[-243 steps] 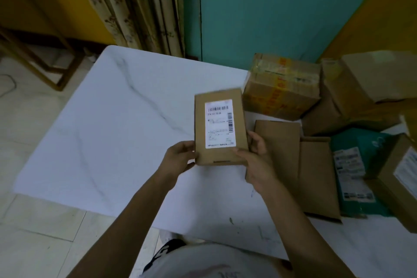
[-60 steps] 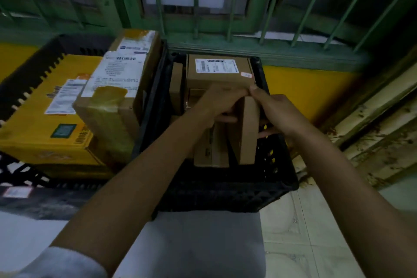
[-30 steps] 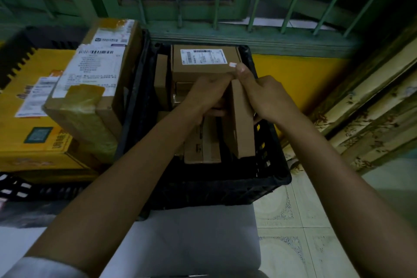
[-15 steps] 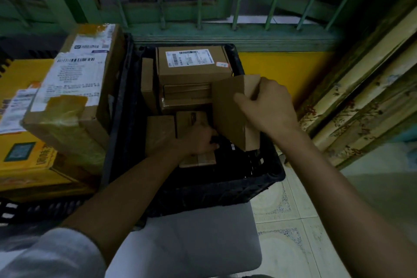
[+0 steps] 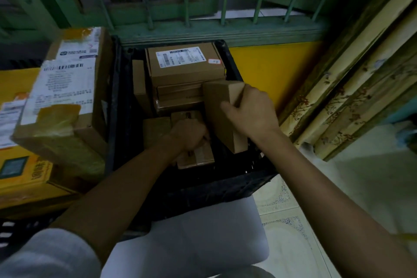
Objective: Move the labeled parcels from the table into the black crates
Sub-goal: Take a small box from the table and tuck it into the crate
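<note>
Cardboard parcel [image 5: 217, 97] stands on edge at centre-right of the frame, inside the black crate [image 5: 216, 189] — the right hand [image 5: 250, 113] curls its fingers [image 5: 226, 106] round its top, while the left hand [image 5: 189, 135] grips a taped box [image 5: 198, 158] below, seemingly clearing a slot for it.

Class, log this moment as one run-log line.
right hand: holds flat parcel on edge over black crate | left hand: grips taped box inside crate
</note>
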### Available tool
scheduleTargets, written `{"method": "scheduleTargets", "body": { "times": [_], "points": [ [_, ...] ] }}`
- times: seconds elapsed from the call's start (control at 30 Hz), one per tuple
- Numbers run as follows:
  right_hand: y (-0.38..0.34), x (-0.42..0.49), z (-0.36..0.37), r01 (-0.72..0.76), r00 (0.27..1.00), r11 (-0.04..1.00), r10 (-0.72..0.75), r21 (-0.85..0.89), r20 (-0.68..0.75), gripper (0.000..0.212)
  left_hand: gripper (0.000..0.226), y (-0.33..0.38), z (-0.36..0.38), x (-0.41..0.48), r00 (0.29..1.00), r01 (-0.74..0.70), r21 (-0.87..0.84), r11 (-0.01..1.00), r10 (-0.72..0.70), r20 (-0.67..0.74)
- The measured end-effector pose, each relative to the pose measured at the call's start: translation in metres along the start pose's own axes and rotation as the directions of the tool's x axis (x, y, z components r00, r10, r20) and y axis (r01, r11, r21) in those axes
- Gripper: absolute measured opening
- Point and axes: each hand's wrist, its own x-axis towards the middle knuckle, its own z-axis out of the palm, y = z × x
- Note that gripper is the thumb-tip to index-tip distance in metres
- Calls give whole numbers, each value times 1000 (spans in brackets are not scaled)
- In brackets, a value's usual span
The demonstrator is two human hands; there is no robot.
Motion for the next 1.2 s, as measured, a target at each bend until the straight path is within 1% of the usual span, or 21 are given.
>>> {"method": "scheduleTargets", "body": {
  "times": [0.07,0.17,0.23,0.27,0.3,0.33,0.37,0.4,0.47,0.53,0.6,0.63,0.73,0.8,0.87,0.93,1.0,1.03,1.07,1.13,1.2],
  "points": [
    [-2,4,7,-15,998,999,18,-37,65,31,31,1,1,0,1000,11,-9,1000,-11,14],
    [1,-6,21,19,1000,1000,-19,-20,23,38,31,-1,5,1,995,91,-67,994,-89,40],
    [6,-23,31,53,999,998,-53,-36,11,46,31,-4,5,2,981,195,-267,944,-193,35],
    [9,-30,35,61,998,997,-59,-40,38,50,31,-5,4,3,962,250,-466,849,-274,17],
    [13,-36,38,51,995,998,-48,-29,87,53,32,-6,0,3,926,290,-703,650,-375,35],
    [17,-40,40,27,987,1000,-25,-10,158,56,38,-4,-7,2,889,306,-869,389,-443,114],
    [20,-42,40,-1,968,1000,0,2,249,59,48,-4,-13,2,859,326,-936,132,-455,235],
    [22,-43,40,-16,938,1000,12,8,345,64,57,-3,-18,4,848,350,-937,-15,-419,323],
    [22,-40,36,-68,843,994,14,80,537,76,58,2,-23,6,856,385,-921,-62,-349,381],
    [20,-31,28,-223,729,957,36,187,683,74,36,7,-23,6,878,360,-932,-46,-320,355],
    [25,-23,24,-305,648,948,135,93,750,51,25,12,-17,6,900,336,-942,-4,-292,323],
    [28,-20,23,-250,635,968,168,-5,754,39,25,16,-15,5,906,325,-946,4,-288,310],
    [33,-15,31,-25,603,963,228,-267,765,29,46,22,-5,9,905,300,-953,28,-325,275],
    [28,-9,39,40,596,948,232,-317,769,38,55,26,-4,11,901,281,-956,81,-364,234],
    [24,-4,46,94,627,931,219,-352,748,57,76,24,-2,17,912,234,-950,208,-385,141],
    [24,0,55,130,674,913,205,-386,710,90,103,18,-1,22,927,215,-870,444,-373,39],
    [26,4,63,136,684,911,199,-390,702,115,105,9,1,28,945,236,-683,691,-326,-4],
    [27,6,66,153,674,909,191,-387,713,113,101,4,3,30,954,248,-577,778,-299,7],
    [27,8,68,178,657,905,183,-387,731,99,93,0,5,32,958,266,-476,838,-285,34],
    [27,13,71,214,622,896,182,-389,762,62,76,-5,7,36,962,273,-350,896,-266,69],
    [25,17,71,246,599,884,184,-397,779,48,70,-8,8,41,976,216,-301,929,-213,44]
  ]
}}
